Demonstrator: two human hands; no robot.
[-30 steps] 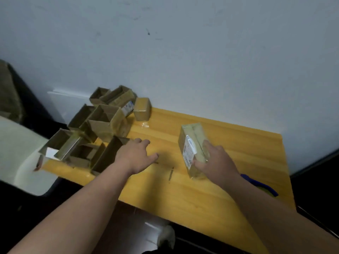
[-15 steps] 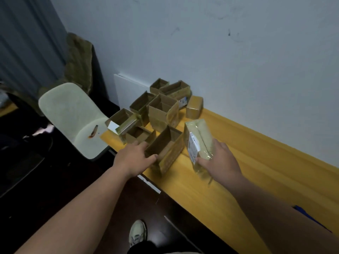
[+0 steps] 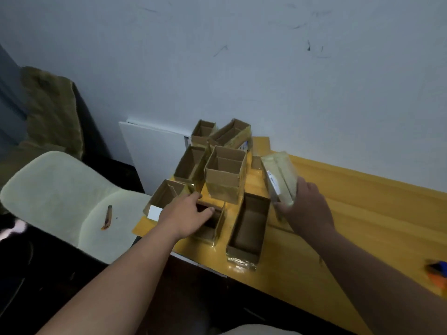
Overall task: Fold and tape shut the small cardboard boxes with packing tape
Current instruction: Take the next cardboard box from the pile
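Several small open cardboard boxes crowd the left end of the yellow table (image 3: 362, 213). My right hand (image 3: 307, 209) grips a taped-shut box (image 3: 280, 175) with a white label, holding it tilted above the table. My left hand (image 3: 186, 213) reaches over a low open box (image 3: 210, 226), fingers at its rim; whether it grips the box I cannot tell. A long open box (image 3: 249, 228) lies between my hands. A taller open box (image 3: 226, 175) stands behind them.
A pale green chair (image 3: 60, 201) stands left of the table with a small utility knife (image 3: 107, 217) on its seat. A blue and orange tape dispenser (image 3: 437, 272) lies at the table's right edge. A white board (image 3: 150, 151) leans against the wall.
The view has swung left and closer to the box pile. My right hand has carried the taped box toward the pile. My left hand has moved onto the low open box.
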